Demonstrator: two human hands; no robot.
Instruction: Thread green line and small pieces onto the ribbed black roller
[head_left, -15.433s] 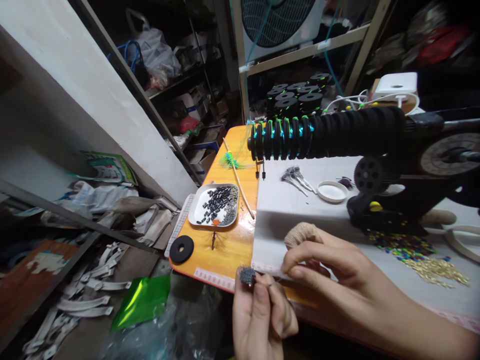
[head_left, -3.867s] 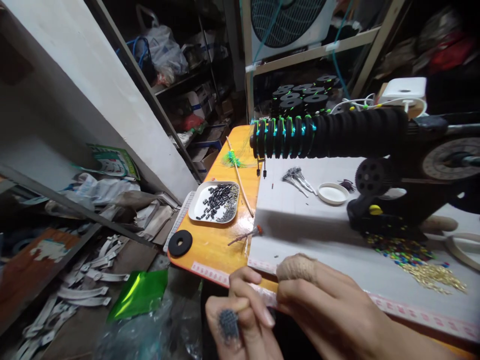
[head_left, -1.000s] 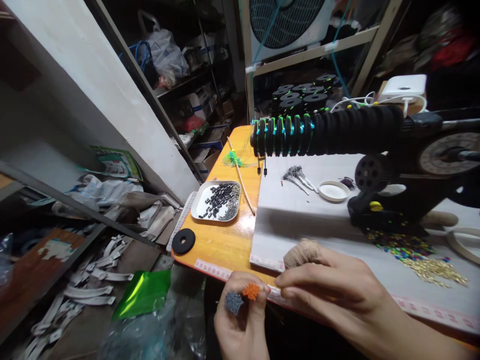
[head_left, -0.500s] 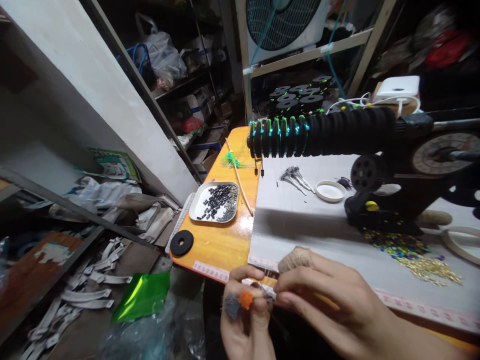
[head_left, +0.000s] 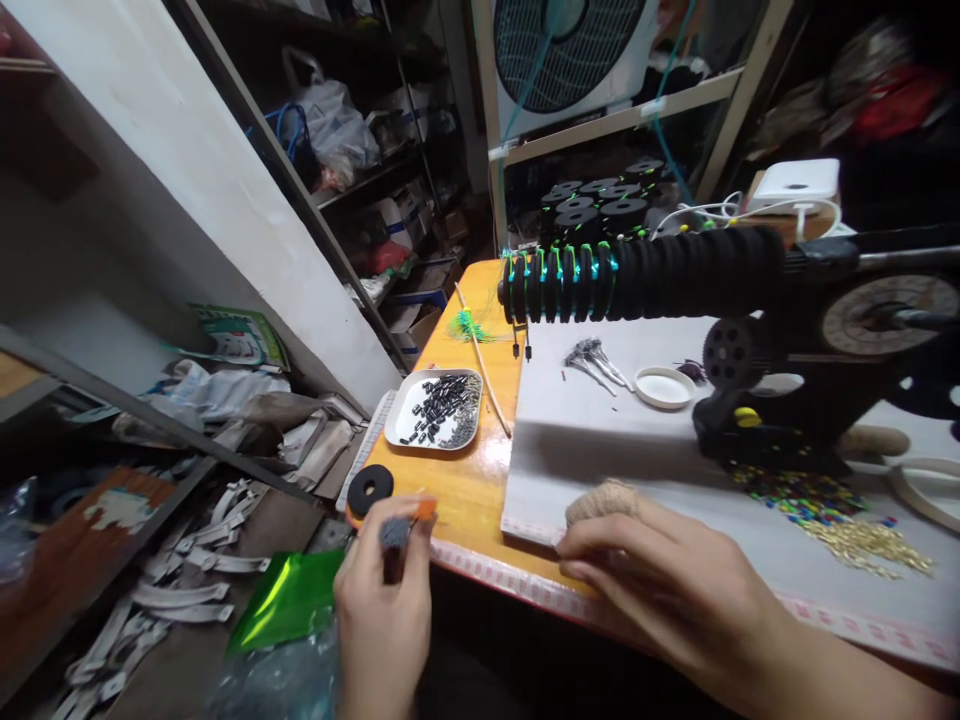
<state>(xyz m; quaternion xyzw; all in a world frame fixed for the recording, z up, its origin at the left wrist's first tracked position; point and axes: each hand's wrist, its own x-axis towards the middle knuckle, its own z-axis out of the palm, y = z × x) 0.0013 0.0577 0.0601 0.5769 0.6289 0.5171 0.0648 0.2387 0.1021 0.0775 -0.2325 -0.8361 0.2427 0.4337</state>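
My left hand [head_left: 384,600] is closed near the table's front left corner. Between its fingers and thumb sit a fuzzy dark grey piece [head_left: 394,534] and a small orange piece [head_left: 426,508]; their exact kind I cannot make out. Just beyond these fingers lies a flat black ring [head_left: 370,489]. Over the front edge of the white board, my right hand [head_left: 675,565] has thumb and forefinger pinched together. Tan tape [head_left: 607,500] wraps one of its fingers. Whatever the pinch holds, if anything, is too small to see.
A white tray [head_left: 396,432] holds black and metallic tubes. A thin wooden stick [head_left: 491,385] with green threads lies beside it. Black rings wound with green thread fill the spindle [head_left: 675,275] of a dark machine. Colored beads [head_left: 795,495] and gold pieces [head_left: 874,548] lie at right.
My left hand has moved left and slightly up, away from my right hand, carrying the grey and orange pieces. My right hand stays pinched in almost the same place.
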